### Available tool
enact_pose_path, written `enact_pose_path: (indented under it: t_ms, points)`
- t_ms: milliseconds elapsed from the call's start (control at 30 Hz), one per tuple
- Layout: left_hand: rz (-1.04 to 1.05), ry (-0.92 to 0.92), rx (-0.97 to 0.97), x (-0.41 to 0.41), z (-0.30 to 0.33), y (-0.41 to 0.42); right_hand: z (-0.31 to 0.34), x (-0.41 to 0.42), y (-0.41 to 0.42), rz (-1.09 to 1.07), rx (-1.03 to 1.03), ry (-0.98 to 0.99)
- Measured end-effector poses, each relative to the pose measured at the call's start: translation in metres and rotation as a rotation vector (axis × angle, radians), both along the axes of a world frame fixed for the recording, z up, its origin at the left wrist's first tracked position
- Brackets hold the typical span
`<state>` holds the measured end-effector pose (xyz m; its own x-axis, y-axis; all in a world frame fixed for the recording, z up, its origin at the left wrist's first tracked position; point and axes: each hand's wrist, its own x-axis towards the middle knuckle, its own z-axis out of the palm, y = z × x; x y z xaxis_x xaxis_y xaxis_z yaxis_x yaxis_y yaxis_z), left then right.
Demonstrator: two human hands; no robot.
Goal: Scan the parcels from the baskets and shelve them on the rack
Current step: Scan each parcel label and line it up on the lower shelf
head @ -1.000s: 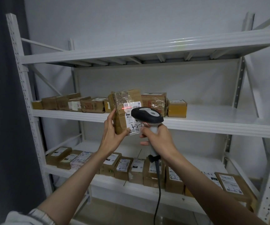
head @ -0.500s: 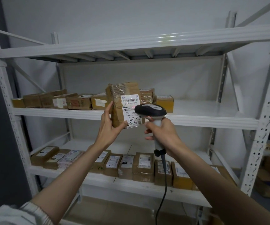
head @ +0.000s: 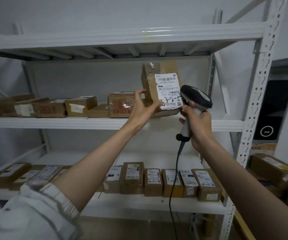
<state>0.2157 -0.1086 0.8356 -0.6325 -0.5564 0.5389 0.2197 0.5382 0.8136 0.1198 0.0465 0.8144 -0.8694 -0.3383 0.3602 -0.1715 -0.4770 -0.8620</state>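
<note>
At the middle shelf (head: 53, 122) of the rack (head: 259, 101), the left hand (head: 139, 108) holds the parcel (head: 160, 84) upright — fingers curled round its lower left edge, label facing the camera. Just right of the parcel, the right hand (head: 197, 129) grips the corded scanner (head: 196, 98) by its handle. Other boxes (head: 81, 108) line this shelf — more sit on the shelf below.

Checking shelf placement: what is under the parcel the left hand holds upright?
The parcel stands over the middle shelf, right of a taped box. The left hand and scanner cover its lower edge, so contact is unclear.
</note>
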Motion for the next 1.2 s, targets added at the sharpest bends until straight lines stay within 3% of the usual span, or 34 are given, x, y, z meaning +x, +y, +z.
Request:
enact_pose_path:
  t_ms: [267,500,700,933,1200]
  points:
    - [0.02,-0.149,0.001,-0.081,0.016,0.021,0.005,-0.063,0.006,-0.097,-0.024,-0.064]
    - [-0.016,-0.295,-0.011,-0.114,0.014,0.019,0.005,-0.108,-0.004,-0.112,0.123,-0.119]
    - [0.089,-0.365,-0.052,-0.134,0.008,0.0,0.007,-0.127,-0.02,-0.042,0.193,-0.151]
    - [0.259,-0.341,-0.141,-0.144,0.004,-0.016,0.01,-0.135,-0.042,0.058,0.215,-0.162]
    - [0.314,-0.222,-0.174,-0.119,0.004,-0.036,0.0,-0.13,-0.071,0.13,0.227,-0.165]
